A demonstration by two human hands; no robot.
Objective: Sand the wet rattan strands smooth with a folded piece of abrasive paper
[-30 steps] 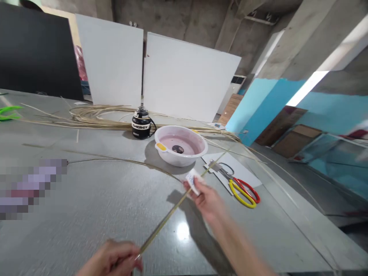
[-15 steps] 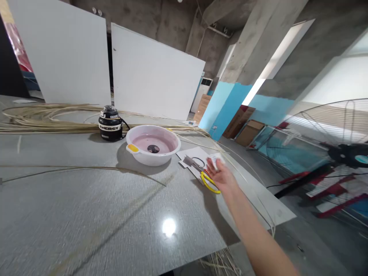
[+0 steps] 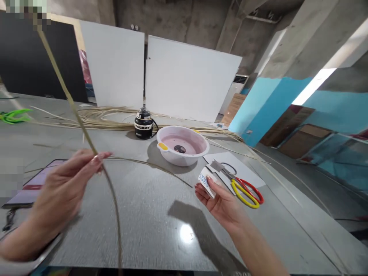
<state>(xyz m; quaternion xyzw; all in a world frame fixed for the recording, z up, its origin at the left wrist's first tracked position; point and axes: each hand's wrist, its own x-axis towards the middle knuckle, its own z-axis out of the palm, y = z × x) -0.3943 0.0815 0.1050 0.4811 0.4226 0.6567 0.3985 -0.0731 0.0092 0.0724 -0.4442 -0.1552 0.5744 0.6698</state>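
My left hand pinches a long thin rattan strip between thumb and fingertips. The strip rises to the upper left and curves down past the table's near edge. My right hand is palm up above the table, its thumb pressing a small white piece of paper with blue print against the fingers. Just right of that hand lie scissors with yellow and red handles on a white sheet.
A pink-white basin and a black jar stand mid-table. A bundle of rattan strips lies behind them. One loose strip curves across the grey table. A phone lies at the left. White boards lean at the back.
My left hand came back into view, raised and holding the strip upward. My right hand drew back from the scissors toward me, still holding the paper. The camera swung left again.
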